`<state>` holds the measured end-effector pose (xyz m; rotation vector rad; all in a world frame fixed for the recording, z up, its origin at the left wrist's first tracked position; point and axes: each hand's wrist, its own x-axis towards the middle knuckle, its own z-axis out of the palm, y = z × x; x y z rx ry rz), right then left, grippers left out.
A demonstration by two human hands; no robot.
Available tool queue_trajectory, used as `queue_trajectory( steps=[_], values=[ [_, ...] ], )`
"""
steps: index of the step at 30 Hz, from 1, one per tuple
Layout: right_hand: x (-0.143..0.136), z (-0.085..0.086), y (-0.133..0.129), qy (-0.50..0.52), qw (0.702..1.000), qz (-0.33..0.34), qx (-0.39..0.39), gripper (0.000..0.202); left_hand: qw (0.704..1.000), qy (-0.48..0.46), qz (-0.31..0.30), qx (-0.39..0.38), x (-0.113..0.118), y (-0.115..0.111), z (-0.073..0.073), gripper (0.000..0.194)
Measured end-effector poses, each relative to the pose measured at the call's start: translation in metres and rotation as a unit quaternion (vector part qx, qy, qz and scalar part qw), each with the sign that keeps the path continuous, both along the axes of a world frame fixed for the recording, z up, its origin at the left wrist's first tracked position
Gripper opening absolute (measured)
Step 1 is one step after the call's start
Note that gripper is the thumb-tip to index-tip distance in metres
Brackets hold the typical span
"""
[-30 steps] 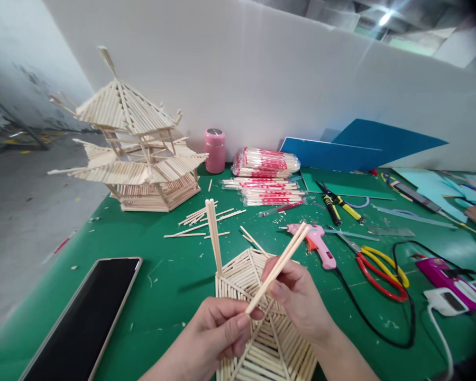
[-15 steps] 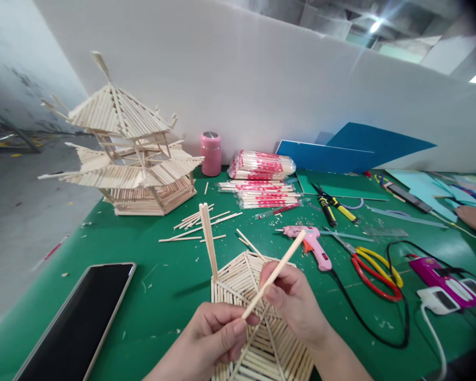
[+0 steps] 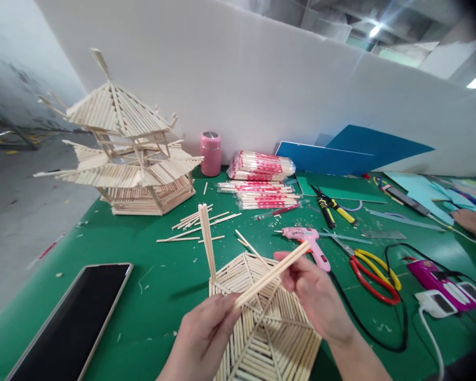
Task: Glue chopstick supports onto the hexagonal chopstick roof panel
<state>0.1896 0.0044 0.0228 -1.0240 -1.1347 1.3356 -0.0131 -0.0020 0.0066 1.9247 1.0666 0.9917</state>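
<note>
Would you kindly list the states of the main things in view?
Pale wooden sticks, held in left hand
Right hand, fingers parted, contact unclear
Many-sided pale stick panel, lying flat
Pale stick post, upright
Wooden stick pagoda, standing
Pink cylindrical bottle, upright, lidded
Pink plastic glue gun, on its side
Black-and-yellow pliers, handles spread
Rectangular black-screened phone, flat, dark

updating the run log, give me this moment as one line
left hand: holds sticks | right hand: near sticks, contact unclear | beneath: slatted wooden panel | beyond: pink glue gun
</note>
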Motion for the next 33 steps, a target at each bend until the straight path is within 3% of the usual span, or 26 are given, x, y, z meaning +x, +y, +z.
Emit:
queue_trajectory(
  steps=[3, 8, 13, 19, 24, 28, 33],
  values=[
    [0.013, 0.008, 0.0, -0.051, 0.996, -0.079, 0.014, 0.032, 0.992, 0.065, 0.024, 0.106, -0.002, -0.001, -0.009, 0.022],
    [0.013, 0.014, 0.003, -0.181, 0.969, -0.168, 0.02, 0.026, 0.965, 0.147, 0.045, 0.214, -0.002, -0.001, -0.015, 0.024],
    [0.009, 0.014, 0.006, -0.235, 0.953, -0.192, 0.015, 0.029, 0.938, 0.191, 0.052, 0.283, -0.002, 0.001, -0.013, 0.025],
    [0.01, 0.012, 0.009, -0.226, 0.955, -0.192, 0.013, 0.033, 0.923, 0.229, 0.051, 0.304, -0.002, 0.001, -0.009, 0.024],
    [0.008, 0.016, 0.008, -0.24, 0.951, -0.194, 0.018, 0.026, 0.919, 0.231, 0.052, 0.316, -0.001, 0.001, -0.008, 0.023],
    [0.009, 0.02, 0.005, -0.265, 0.946, -0.187, 0.022, 0.023, 0.937, 0.201, 0.052, 0.283, -0.001, 0.0, -0.008, 0.022],
    [0.014, 0.011, 0.002, -0.156, 0.984, -0.089, 0.008, 0.028, 0.967, 0.14, 0.052, 0.207, -0.001, 0.001, -0.008, 0.019]
  ],
)
